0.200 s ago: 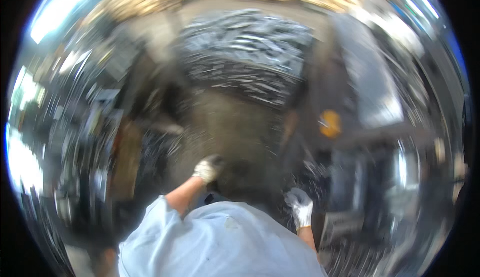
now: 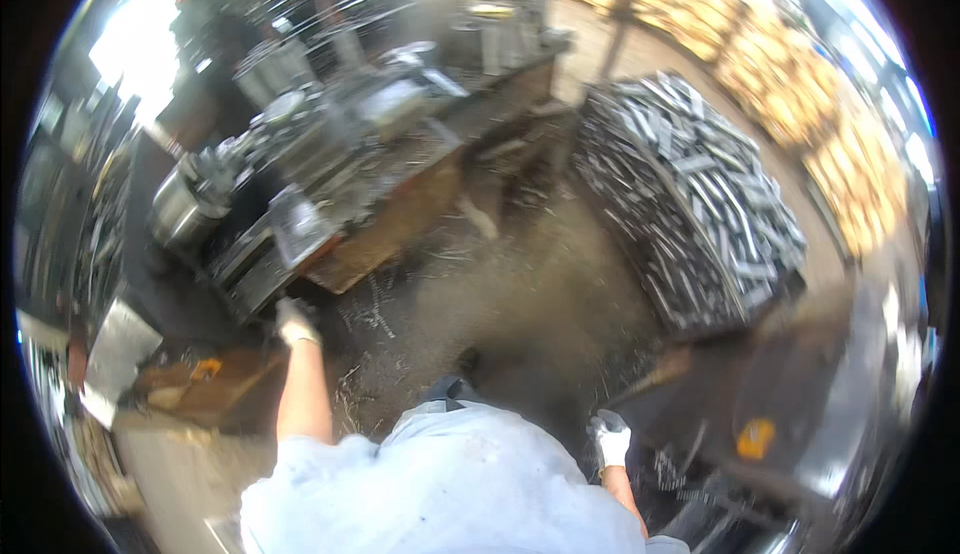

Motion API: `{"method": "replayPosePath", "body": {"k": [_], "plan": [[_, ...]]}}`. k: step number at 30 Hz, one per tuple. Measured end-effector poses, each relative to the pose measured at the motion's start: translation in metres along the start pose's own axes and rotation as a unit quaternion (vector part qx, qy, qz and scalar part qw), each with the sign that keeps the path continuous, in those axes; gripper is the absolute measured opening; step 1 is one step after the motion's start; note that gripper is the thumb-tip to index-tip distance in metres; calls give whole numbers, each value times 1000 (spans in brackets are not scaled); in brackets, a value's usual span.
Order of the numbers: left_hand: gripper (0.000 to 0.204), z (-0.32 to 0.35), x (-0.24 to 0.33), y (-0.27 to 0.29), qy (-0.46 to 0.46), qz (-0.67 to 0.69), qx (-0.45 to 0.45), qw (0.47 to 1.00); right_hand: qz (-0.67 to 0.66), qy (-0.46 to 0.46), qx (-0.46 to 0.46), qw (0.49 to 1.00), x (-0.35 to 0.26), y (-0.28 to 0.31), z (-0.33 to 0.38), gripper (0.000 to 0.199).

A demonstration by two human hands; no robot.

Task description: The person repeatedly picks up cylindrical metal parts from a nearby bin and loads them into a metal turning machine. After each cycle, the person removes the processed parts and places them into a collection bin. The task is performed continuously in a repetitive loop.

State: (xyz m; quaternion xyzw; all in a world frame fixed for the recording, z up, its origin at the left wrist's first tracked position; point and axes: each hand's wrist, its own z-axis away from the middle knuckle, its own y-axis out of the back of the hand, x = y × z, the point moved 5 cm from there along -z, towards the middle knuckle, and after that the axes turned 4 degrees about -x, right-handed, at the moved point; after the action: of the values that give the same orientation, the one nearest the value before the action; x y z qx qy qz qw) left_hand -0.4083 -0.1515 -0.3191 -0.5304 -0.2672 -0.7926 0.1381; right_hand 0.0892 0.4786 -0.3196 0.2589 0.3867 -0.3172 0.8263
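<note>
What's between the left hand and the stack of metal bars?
Head view: between left hand and stack of metal bars lies dirty floor with scattered shavings.

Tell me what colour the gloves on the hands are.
White, on both the left hand and right hand; head view.

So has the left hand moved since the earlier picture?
Yes. The left hand has reached out leftward, away from the body, to the edge of the cluttered workbench.

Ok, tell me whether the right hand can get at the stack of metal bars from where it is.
Probably not as things stand. The gloved right hand hangs low by the person's side, and an open stretch of dirty floor lies between it and the stack of metal bars. Nothing blocks the way; the stack simply looks too far off.
</note>
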Motion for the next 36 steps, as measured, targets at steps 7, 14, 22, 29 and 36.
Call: {"method": "replayPosePath", "body": {"k": [7,14,22,29,36], "plan": [[56,4,49,272,171,-26,505,845,273,137,-177,936,-96,-144,-132,21],[53,-34,63,225,55,-224,384,894,542,220,-256,770,-167,-213,-183,37],[50,-22,28,20,-38,-307,233,922,530,126,-242,803,-222,-190,-280,40],[48,89,-61,-286,215,-235,-225,921,-160,19,-40,986,-339,-29,-559,68],[31,323,109,-678,-9,-295,-593,749,87,-103,200,971,-393,8,-847,69]]}}
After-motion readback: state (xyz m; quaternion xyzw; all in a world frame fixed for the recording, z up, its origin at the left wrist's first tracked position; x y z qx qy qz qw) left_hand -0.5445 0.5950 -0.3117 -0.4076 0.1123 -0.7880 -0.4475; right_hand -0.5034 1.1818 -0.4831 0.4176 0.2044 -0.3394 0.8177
